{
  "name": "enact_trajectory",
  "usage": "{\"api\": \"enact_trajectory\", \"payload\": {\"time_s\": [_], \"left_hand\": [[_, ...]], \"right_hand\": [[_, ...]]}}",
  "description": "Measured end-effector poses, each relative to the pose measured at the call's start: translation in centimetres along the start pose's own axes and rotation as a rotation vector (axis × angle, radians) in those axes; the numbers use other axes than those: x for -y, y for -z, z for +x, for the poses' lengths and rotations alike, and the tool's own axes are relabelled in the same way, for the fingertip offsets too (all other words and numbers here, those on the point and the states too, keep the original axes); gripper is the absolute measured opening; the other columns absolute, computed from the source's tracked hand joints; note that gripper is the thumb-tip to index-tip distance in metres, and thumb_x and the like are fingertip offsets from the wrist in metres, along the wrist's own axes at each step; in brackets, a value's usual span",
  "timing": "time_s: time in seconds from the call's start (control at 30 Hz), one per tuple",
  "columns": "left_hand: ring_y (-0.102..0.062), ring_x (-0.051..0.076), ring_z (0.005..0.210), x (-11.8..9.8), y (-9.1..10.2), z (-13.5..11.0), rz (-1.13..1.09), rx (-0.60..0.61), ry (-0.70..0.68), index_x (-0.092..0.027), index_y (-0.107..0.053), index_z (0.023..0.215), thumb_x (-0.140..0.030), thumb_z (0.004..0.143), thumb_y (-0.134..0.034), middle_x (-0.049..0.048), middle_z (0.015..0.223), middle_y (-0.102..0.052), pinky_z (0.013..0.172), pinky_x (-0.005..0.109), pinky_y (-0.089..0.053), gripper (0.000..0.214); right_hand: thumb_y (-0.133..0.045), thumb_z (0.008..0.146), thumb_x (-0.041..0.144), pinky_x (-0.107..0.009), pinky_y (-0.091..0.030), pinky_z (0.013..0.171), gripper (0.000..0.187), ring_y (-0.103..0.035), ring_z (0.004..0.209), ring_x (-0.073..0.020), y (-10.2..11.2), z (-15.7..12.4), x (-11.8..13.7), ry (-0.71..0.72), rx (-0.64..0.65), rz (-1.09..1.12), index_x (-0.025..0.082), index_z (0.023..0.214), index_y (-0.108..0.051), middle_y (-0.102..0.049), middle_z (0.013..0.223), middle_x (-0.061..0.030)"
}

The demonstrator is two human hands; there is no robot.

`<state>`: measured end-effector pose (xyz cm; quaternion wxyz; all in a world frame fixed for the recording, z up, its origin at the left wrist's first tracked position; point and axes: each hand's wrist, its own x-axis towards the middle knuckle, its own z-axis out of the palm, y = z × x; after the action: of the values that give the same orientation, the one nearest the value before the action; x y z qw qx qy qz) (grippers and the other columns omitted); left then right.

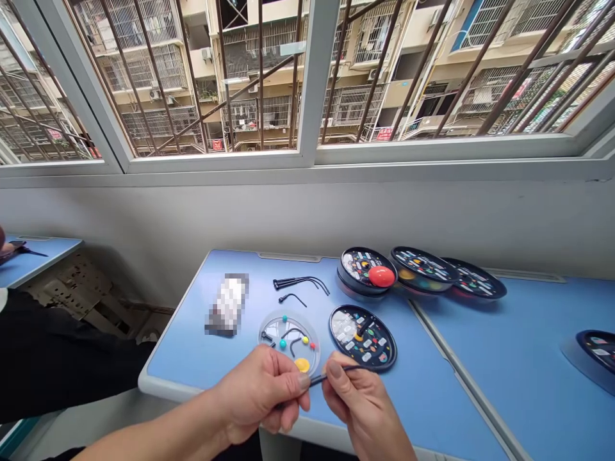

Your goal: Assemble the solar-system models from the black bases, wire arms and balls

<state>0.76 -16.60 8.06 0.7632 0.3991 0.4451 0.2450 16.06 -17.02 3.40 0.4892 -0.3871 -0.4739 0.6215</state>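
My left hand (pixel 262 394) and my right hand (pixel 362 403) are both pinched on one thin black rod (pixel 336 372) above the blue table's (pixel 432 397) front edge. Just beyond my fingers lies a clear round tray (pixel 289 335) holding small coloured balls, a yellow disc and bent black rods. Next to it on the right lies a black disc (pixel 362 337) printed with coloured labels. More loose black rods (pixel 300 283) lie farther back.
A stack of black discs with a red ball (pixel 381 276) on top stands at the back, with two more discs (pixel 449 272) beside it. Another disc (pixel 598 349) is at the right edge. A blurred white packet (pixel 227 304) lies left. Window bars above.
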Motion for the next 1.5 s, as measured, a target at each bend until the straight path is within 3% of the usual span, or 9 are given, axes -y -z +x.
{"api": "enact_trajectory", "payload": {"time_s": [0.27, 0.4, 0.5, 0.7, 0.9, 1.03, 1.2, 1.37, 1.5], "left_hand": [[-0.026, 0.003, 0.023, 0.7, 0.2, 1.0, -0.017, 0.005, -0.011, -0.012, -0.055, 0.053, -0.05, 0.062, -0.066, -0.0044, 0.03, -0.045, 0.029, 0.018, -0.012, 0.041], [-0.037, 0.004, 0.025, 0.7, 1.1, 1.6, -0.045, 0.06, -0.045, -0.009, -0.061, 0.064, -0.051, 0.072, -0.058, 0.0012, 0.04, -0.056, 0.029, 0.017, -0.02, 0.043], [-0.043, 0.006, 0.03, 0.4, 1.8, 1.4, -0.055, 0.017, -0.058, -0.009, -0.061, 0.07, -0.055, 0.076, -0.05, 0.0048, 0.048, -0.062, 0.031, 0.017, -0.026, 0.048], [-0.032, 0.002, 0.029, -0.2, 2.1, 0.8, 0.054, -0.067, -0.085, -0.011, -0.056, 0.06, -0.044, 0.064, -0.068, 0.0001, 0.042, -0.057, 0.033, 0.018, -0.019, 0.035], [-0.031, 0.003, 0.029, -0.7, 1.8, 1.8, 0.141, -0.099, -0.124, -0.012, -0.055, 0.059, -0.044, 0.064, -0.065, -0.0005, 0.041, -0.055, 0.034, 0.019, -0.019, 0.033], [-0.046, 0.008, 0.041, -2.5, 3.9, 3.8, 0.323, -0.259, -0.267, -0.013, -0.058, 0.066, -0.04, 0.07, -0.059, 0.0031, 0.055, -0.062, 0.04, 0.02, -0.029, 0.027], [-0.055, 0.015, 0.066, -4.1, 8.0, 8.7, 0.876, -0.726, -0.497, -0.015, -0.067, 0.065, -0.024, 0.073, -0.053, 0.0034, 0.07, -0.06, 0.059, 0.025, -0.041, 0.018], [-0.051, 0.014, 0.061, -3.6, 9.4, 13.2, 1.025, -0.731, -0.49, -0.016, -0.069, 0.064, -0.014, 0.072, -0.054, -0.0001, 0.059, -0.052, 0.063, 0.025, -0.039, 0.017], [-0.049, 0.012, 0.059, -3.0, 9.2, 14.9, 1.095, -0.718, -0.508, -0.017, -0.068, 0.069, -0.01, 0.071, -0.057, -0.0012, 0.063, -0.052, 0.062, 0.024, -0.038, 0.013]], "right_hand": [[-0.047, 0.081, 0.057, -0.026, -0.022, 0.047, 0.048, -0.026, 0.043, -0.0085, 0.1, -0.1, -1.0, 0.051, -0.027, -0.111, 0.02, 0.052, -0.039, -0.032, 0.041, 0.0059], [-0.051, 0.077, 0.06, -0.025, -0.022, 0.044, 0.05, -0.024, 0.041, -0.0073, 0.1, 0.7, -1.2, 0.005, -0.068, -0.019, 0.019, 0.051, -0.041, -0.032, 0.041, 0.0067], [-0.056, 0.072, 0.062, -0.024, -0.018, 0.042, 0.048, -0.023, 0.04, -0.0064, 0.3, 1.5, -1.3, 0.007, -0.14, 0.058, 0.019, 0.055, -0.044, -0.032, 0.043, 0.0077], [-0.05, 0.077, 0.061, -0.024, -0.02, 0.045, 0.048, -0.024, 0.043, -0.0077, 0.3, 1.8, -1.8, 0.055, -0.12, 0.009, 0.02, 0.055, -0.039, -0.03, 0.042, 0.0078], [-0.045, 0.08, 0.061, -0.024, -0.022, 0.045, 0.047, -0.026, 0.045, -0.0086, 0.9, 2.2, -1.9, 0.072, -0.087, -0.059, 0.02, 0.059, -0.042, -0.031, 0.044, 0.0073], [-0.048, 0.076, 0.065, -0.021, -0.014, 0.041, 0.046, -0.018, 0.042, -0.0073, 2.4, 3.0, -1.5, -0.035, -0.105, -0.035, 0.019, 0.086, -0.048, -0.028, 0.046, 0.0105], [-0.051, 0.077, 0.061, -0.021, -0.014, 0.042, 0.042, -0.019, 0.044, -0.0069, 4.7, 3.2, -1.8, -0.051, -0.165, -0.086, 0.019, 0.074, -0.049, -0.026, 0.046, 0.0096], [-0.053, 0.074, 0.062, -0.022, -0.014, 0.042, 0.044, -0.019, 0.043, -0.0072, 5.7, 3.2, -2.9, -0.064, -0.213, -0.094, 0.019, 0.071, -0.051, -0.027, 0.046, 0.0091], [-0.052, 0.075, 0.062, -0.021, -0.013, 0.042, 0.043, -0.019, 0.043, -0.007, 6.2, 3.4, -3.5, -0.072, -0.214, -0.088, 0.019, 0.07, -0.05, -0.026, 0.047, 0.0093]]}}
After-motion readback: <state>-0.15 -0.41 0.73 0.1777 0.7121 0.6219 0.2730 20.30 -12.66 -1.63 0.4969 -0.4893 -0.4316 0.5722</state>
